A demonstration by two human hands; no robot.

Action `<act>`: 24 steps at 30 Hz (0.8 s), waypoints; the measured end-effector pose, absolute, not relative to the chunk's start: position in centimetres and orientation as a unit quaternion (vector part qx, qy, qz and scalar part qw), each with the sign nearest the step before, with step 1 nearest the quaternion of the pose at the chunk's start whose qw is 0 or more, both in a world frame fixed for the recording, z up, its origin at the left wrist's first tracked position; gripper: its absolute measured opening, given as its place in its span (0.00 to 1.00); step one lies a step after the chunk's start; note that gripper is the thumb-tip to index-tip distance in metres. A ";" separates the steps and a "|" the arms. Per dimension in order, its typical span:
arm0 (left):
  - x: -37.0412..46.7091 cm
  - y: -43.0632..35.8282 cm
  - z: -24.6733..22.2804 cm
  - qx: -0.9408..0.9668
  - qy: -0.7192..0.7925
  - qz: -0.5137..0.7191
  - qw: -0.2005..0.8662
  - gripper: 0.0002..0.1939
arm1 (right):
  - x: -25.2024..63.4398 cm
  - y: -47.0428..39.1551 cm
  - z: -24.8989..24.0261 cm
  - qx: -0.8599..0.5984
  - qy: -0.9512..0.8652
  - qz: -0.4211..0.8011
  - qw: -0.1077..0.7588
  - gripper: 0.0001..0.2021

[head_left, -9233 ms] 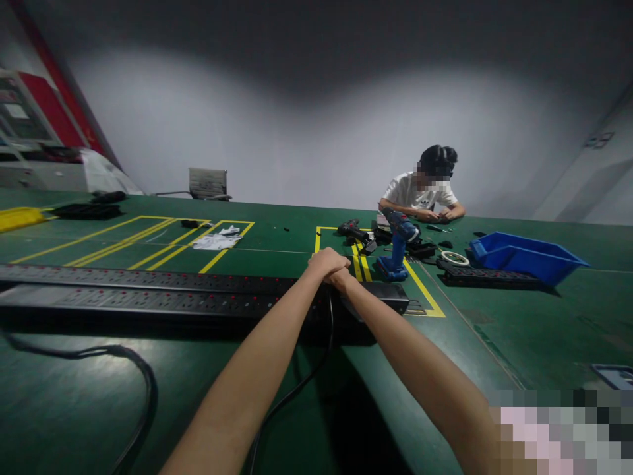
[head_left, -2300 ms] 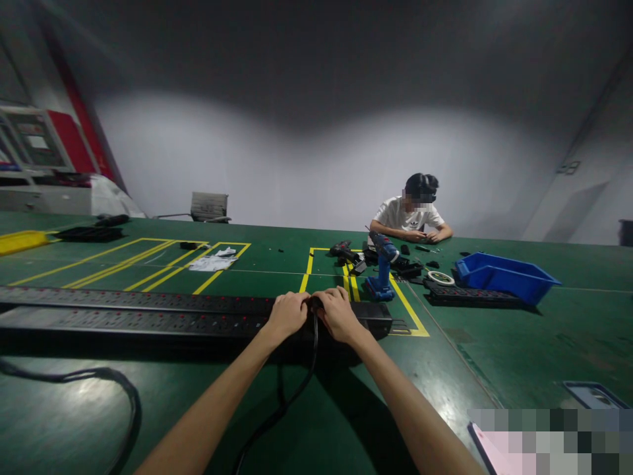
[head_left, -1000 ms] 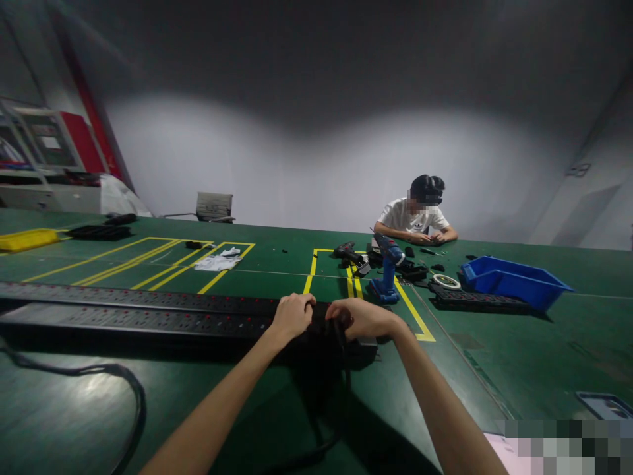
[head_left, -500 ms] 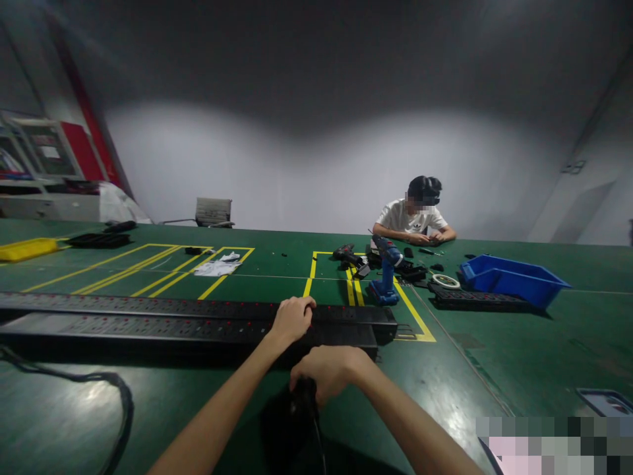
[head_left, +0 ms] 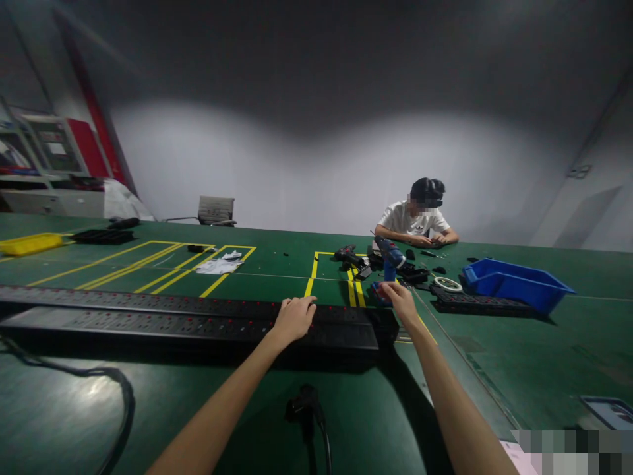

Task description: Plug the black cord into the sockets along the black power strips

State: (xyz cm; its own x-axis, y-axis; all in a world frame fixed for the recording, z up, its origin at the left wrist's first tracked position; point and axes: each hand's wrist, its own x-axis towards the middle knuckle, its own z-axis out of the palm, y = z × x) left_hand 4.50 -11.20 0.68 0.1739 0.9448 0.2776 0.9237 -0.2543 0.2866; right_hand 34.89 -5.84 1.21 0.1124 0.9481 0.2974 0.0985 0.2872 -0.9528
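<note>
Two long black power strips lie side by side: the front strip (head_left: 341, 338) and the rear strip (head_left: 341, 315). My left hand (head_left: 295, 318) is closed over them near their right part, fingers bent. Beyond the strips' right end, my right hand (head_left: 401, 302) has its fingers pinched in front of the base of a blue cordless drill (head_left: 390, 252). Whether they touch the drill, or hold something small, I cannot make out. A black power plug (head_left: 305, 401) with its cord sits on the table nearer to me.
On the green table (head_left: 494, 369), a blue bin (head_left: 514, 282), a white ring (head_left: 448, 284) and a black socket panel (head_left: 479, 302) lie right. A second drill (head_left: 346, 253) is farther back. A person (head_left: 418, 214) sits opposite. A black cable (head_left: 126, 402) curves at left.
My right hand has let go of the black plug and moved forward and right to the drill's base. My left hand stays on the strips.
</note>
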 end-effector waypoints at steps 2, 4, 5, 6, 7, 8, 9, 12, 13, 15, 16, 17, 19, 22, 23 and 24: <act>4.5 -10.9 0.5 0.765 0.616 0.185 0.028 0.20 | 36.1 -5.4 -1.3 -0.478 -0.466 0.416 0.617 0.18; 4.5 -10.8 0.5 0.762 0.623 0.175 0.028 0.20 | 36.4 -5.6 -2.7 -0.462 -0.412 0.475 0.625 0.20; 4.5 -10.8 0.5 0.761 0.624 0.172 0.026 0.20 | 36.2 -5.9 -3.0 -0.450 -0.401 0.505 0.618 0.20; 4.6 -10.8 0.6 0.762 0.624 0.171 0.023 0.21 | 35.9 -6.1 -3.0 -0.441 -0.398 0.531 0.604 0.21; 4.6 -10.8 0.6 0.762 0.624 0.170 0.020 0.21 | 35.5 -6.4 -2.9 -0.434 -0.400 0.553 0.588 0.21; 4.6 -10.9 0.6 0.763 0.624 0.170 0.018 0.21 | 35.1 -6.6 -2.6 -0.430 -0.404 0.569 0.573 0.22; 4.6 -10.9 0.7 0.762 0.625 0.170 0.016 0.21 | 34.8 -6.9 -2.3 -0.428 -0.407 0.580 0.561 0.22; 4.7 -11.0 0.7 0.756 0.631 0.171 0.014 0.21 | 34.3 -7.2 -1.5 -0.424 -0.407 0.594 0.549 0.22; 4.8 -11.0 0.8 0.755 0.633 0.172 0.014 0.21 | 34.3 -7.3 -1.3 -0.423 -0.407 0.596 0.549 0.21; 4.8 -11.1 0.8 0.753 0.634 0.175 0.011 0.21 | 34.2 -7.4 -1.1 -0.427 -0.407 0.596 0.545 0.20; 4.9 -11.1 0.8 0.752 0.635 0.177 0.009 0.22 | 34.2 -7.4 -1.1 -0.430 -0.408 0.594 0.544 0.20; 4.9 -11.1 0.8 0.752 0.635 0.179 0.008 0.22 | 34.2 -7.4 -1.1 -0.432 -0.408 0.593 0.543 0.20; 4.9 -11.1 0.8 0.751 0.636 0.181 0.008 0.22 | 34.1 -7.4 -1.0 -0.433 -0.408 0.594 0.541 0.19; 4.9 -11.1 0.7 0.748 0.639 0.180 0.008 0.21 | 34.0 -7.4 -0.9 -0.433 -0.407 0.595 0.540 0.19; 4.9 -11.1 0.7 0.747 0.640 0.180 0.007 0.21 | 34.0 -7.4 -0.9 -0.436 -0.407 0.595 0.539 0.18; 5.0 -11.1 0.7 0.745 0.642 0.180 0.006 0.20 | 34.0 -7.4 -0.8 -0.438 -0.407 0.594 0.539 0.18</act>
State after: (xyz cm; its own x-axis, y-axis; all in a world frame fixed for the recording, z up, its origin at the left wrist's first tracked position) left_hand 4.96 -11.15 0.68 0.1114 0.9591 0.2604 0.9545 -0.1762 0.2406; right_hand 33.99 -7.43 -0.84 -0.0362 0.9960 -0.0816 -0.2833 -0.0885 -0.9549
